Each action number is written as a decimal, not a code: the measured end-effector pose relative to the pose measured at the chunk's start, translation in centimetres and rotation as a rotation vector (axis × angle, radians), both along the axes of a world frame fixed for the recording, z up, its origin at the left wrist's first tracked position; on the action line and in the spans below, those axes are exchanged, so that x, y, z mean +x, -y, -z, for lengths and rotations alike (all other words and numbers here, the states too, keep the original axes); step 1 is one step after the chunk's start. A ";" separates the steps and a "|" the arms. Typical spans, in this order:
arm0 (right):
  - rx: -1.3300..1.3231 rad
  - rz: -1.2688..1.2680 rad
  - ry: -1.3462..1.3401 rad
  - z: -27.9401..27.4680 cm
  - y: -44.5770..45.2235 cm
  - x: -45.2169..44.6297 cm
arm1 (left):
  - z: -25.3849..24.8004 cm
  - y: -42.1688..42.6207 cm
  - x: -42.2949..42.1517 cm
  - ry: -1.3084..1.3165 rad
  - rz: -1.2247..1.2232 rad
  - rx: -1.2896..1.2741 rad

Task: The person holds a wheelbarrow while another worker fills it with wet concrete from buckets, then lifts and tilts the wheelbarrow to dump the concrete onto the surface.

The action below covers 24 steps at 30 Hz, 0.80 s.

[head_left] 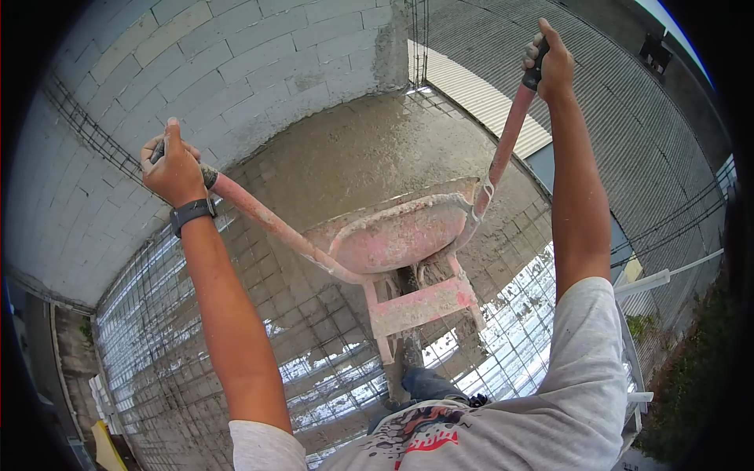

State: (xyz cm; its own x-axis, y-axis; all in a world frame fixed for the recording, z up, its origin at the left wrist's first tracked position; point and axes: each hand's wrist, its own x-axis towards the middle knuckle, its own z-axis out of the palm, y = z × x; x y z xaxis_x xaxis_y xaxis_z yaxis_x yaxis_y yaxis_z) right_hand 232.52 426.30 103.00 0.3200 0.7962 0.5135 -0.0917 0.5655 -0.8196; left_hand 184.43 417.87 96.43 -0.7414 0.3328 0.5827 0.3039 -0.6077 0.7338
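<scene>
A red wheelbarrow point(400, 237), smeared with grey cement, stands tipped steeply forward in front of me, its underside and leg frame point(424, 308) facing me. My left hand point(171, 163) is wrapped round the black grip of the left handle point(263, 216), raised near the block wall. Higher up on the right, my right hand point(550, 61) is closed on the black grip of the right handle point(510, 133). A spread of wet concrete point(338, 153) lies beyond the tray. The tray's inside is hidden from me.
Steel mesh point(181, 314) over shiny metal decking covers the floor around my feet. A grey block wall point(259, 59) rises at the left and back. Past the floor's right edge are corrugated roofs point(628, 118). Vertical rebar point(419, 43) stands at the back corner.
</scene>
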 end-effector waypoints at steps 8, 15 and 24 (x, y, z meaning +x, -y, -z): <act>0.019 0.010 -0.016 -0.1 3.3 0.9 | 0.5 3.7 -0.8 0.011 0.048 0.020; 0.115 0.090 0.056 0.9 13.1 0.6 | 1.2 7.4 -1.9 0.044 0.157 0.092; 0.283 0.149 0.084 5.7 33.5 -1.3 | 3.3 13.6 -4.3 0.056 0.444 0.208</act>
State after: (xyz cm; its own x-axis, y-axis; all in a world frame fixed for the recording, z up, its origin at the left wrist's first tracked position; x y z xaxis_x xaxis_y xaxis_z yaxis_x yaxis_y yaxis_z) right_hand 231.23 392.77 97.35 0.3689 0.5659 0.7374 0.0705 0.7740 -0.6293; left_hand 180.14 404.32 93.13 -0.5865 0.5042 0.6339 -0.0538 -0.8052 0.5906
